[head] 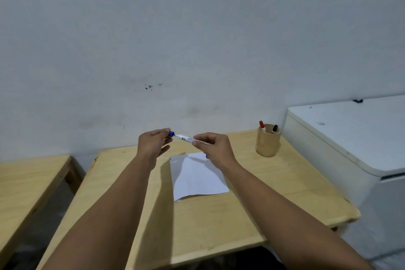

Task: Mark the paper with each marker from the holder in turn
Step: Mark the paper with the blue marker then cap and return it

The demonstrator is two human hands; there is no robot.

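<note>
**Blue marker held two-handed above the paper**

White-barrelled marker with blue cap (pixel 185 138) sits in the air, near horizontal, above the far edge of the white paper sheet (pixel 197 176). Right hand (pixel 215 147) pinches the barrel between thumb and fingertips, wrist bent, knuckles toward camera. Left hand (pixel 151 143) pinches the blue cap end, remaining fingers loosely curled below. Can't tell if the cap is seated or partly off. Both forearms extended forward, converging over the light wooden table (pixel 219 221).

Paper lies flat mid-table, near corner slightly lifted. Round wooden holder (pixel 267 144) stands at the far right of the table, well apart from the hands, with a red-capped marker (pixel 262 126) and black-capped marker (pixel 274 128) upright inside.
</note>
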